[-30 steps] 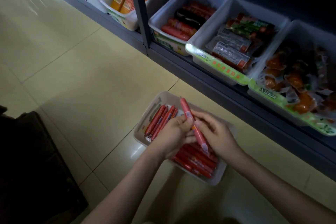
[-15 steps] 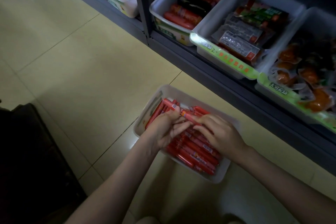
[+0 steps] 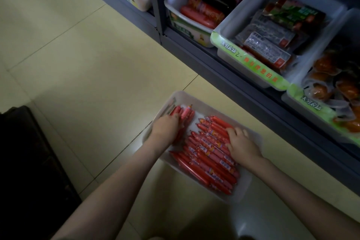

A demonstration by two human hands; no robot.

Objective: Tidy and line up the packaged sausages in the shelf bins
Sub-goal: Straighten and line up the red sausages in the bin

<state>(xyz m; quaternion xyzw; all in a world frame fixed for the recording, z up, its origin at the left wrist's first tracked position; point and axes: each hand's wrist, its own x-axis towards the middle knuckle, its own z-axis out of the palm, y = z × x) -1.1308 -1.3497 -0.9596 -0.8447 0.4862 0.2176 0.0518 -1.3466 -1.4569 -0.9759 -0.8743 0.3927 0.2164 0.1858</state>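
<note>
Both hands in floor bin [image 3: 206,103]: left hand [image 3: 165,128] on small sausage bunch [image 3: 187,115] at 11 o'clock, grip unclear; right hand [image 3: 240,144] flat, released, on main sausage row [image 3: 210,161].

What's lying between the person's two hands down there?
In the head view, rows of red packaged sausages lie between the left hand and right hand, inside the white bin on the floor.

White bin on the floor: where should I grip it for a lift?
Grip the white bin by the rims of its two short end walls, coming in from outside each end. It is a shallow open rectangle lying flat, loaded with loose sausages, so holding both ends should keep it level.
</note>
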